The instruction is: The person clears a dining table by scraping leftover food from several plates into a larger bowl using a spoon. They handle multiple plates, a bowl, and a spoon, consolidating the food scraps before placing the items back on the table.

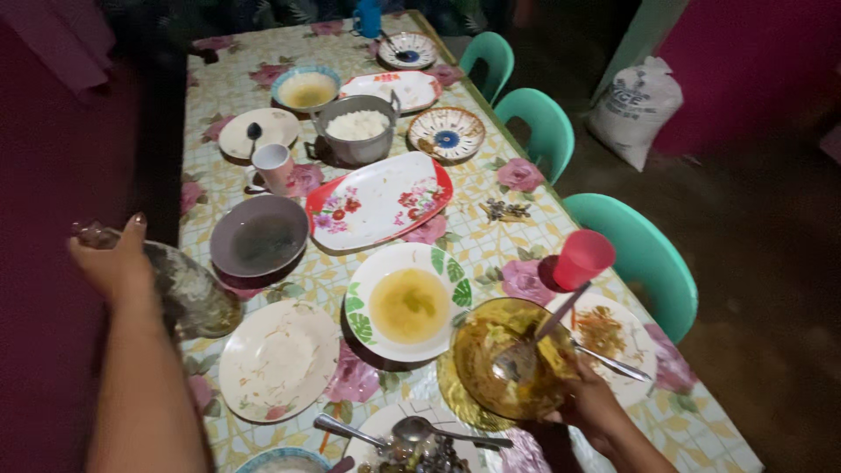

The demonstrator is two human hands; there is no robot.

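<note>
Head view: left hand (112, 263) is raised over the left edge of the desk (491, 232), fingers clenched on the rim of a clear glass bowl (188, 293) that is tilted and off the surface. Right hand (589, 405) grips the near rim of an amber glass bowl (508, 357), also tilted, with a spoon (534, 337) lying loose inside it. That bowl sits over an amber plate (455, 398), just beside the plate with soup (409, 302) and the red cup (583, 258).

My read: both bowls are held one-handed by the rim, so level the amber one first or the spoon slides out. Keep the thumb clamped over the rim. Lift straight up to clear the soup plate and the cup. Leftover rice clings in the clear bowl; keep its opening up.
</note>
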